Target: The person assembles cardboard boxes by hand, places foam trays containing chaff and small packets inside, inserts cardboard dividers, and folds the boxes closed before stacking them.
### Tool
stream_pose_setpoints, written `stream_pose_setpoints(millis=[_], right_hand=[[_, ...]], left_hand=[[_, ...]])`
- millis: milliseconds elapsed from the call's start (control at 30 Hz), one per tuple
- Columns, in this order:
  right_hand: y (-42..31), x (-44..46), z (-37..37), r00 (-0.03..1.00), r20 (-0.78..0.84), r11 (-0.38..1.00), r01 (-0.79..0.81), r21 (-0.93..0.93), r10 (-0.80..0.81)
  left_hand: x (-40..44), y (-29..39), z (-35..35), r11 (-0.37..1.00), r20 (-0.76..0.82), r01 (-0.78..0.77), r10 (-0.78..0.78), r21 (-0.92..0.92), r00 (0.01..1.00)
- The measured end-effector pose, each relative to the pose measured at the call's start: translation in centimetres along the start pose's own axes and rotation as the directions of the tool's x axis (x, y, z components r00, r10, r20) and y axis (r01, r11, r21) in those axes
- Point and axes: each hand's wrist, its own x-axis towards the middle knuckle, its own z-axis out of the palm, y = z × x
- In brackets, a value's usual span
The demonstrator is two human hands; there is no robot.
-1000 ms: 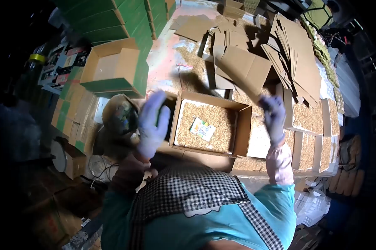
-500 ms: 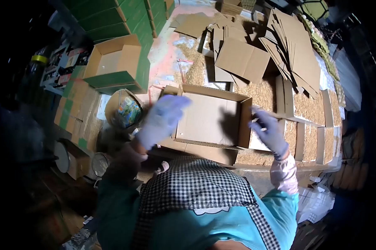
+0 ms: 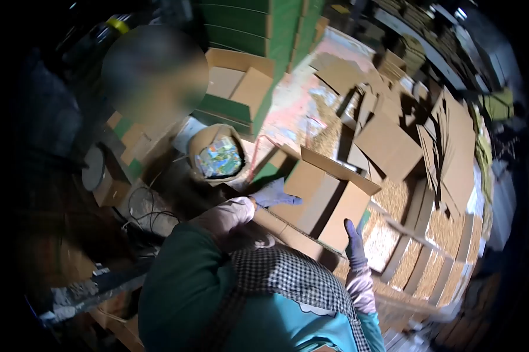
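A cardboard box (image 3: 342,168) stands at the table's front edge, two flaps folded inward with a dark gap between them and its far flap raised. Over its left flap lies my gloved left hand (image 3: 275,193), fingers stretched out and holding nothing. My gloved right hand (image 3: 355,242) is upright beside the box's right side, thumb and fingers extended, nothing visible in it. What is inside the box is hidden by the flaps. Left of my left hand, a round container (image 3: 201,141) holds colourful packets (image 3: 220,158).
Green boxes (image 3: 235,29) are stacked at the back left, with an open green-sided box (image 3: 223,105) beside them. Flat cardboard sheets (image 3: 387,146) lie at the back right. Boxes of brown grain-like material (image 3: 445,229) line the right side. Cables (image 3: 150,214) hang at the left.
The view has turned, shifting the table rightward. Two box flaps have gone from upright to folded inward, covering the pale bottom. My left hand has moved onto the left flap.
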Motion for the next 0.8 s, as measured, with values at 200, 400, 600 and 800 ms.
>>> stream_pose_setpoints(millis=[200,400,600,800], right_hand=[[-8.1,2.1,8.0,0.996,-0.087,0.903,0.017,0.428,0.022],[-11.5,15.1,18.2,0.911,-0.217,0.903,0.39,0.183,-0.349],[-12.5,24.8,30.5,0.891,0.404,0.937,0.062,0.343,-0.206],[-11.6,28.4,34.5,0.82,0.479,0.941,0.336,0.039,-0.313]], left_hand=[[-2.4,10.5,-11.7,0.945,-0.182,-0.309,0.287,-0.104,0.94],[-4.2,4.2,-35.7,0.933,-0.672,-0.094,0.318,0.347,0.669],[-4.0,2.4,-36.3,0.946,-0.617,0.12,0.099,0.302,0.781],[-3.5,3.6,-33.7,0.921,-0.67,-0.388,0.262,-0.042,0.694]])
